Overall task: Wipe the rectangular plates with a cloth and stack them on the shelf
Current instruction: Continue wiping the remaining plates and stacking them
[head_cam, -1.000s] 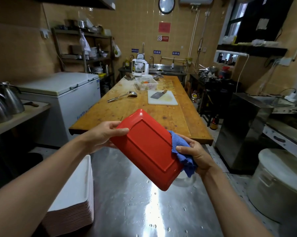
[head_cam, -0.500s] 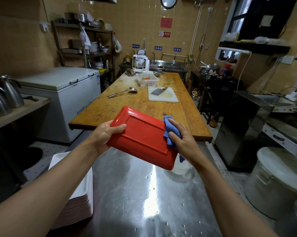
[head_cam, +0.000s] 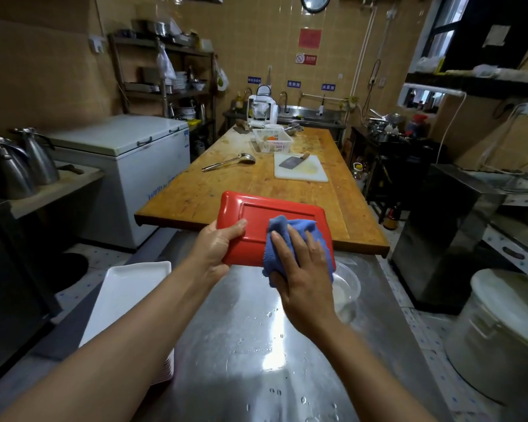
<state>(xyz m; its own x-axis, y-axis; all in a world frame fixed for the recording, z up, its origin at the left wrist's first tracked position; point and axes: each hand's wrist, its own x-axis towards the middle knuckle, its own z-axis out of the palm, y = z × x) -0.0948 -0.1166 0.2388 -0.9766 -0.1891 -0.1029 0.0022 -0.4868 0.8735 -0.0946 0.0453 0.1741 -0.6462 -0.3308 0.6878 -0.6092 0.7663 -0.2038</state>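
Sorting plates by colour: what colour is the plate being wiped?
Red plate, wiped with a blue cloth; the head view shows it.

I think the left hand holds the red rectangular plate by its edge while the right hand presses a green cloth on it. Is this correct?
Not quite: the cloth is blue, not green, as the head view shows. The rest stands: the left hand holds the red rectangular plate by its edge while the right hand presses the cloth on it.

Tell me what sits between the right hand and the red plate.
The blue cloth. In the head view the right hand presses it flat against the underside of the red plate, which the left hand grips by its edge.
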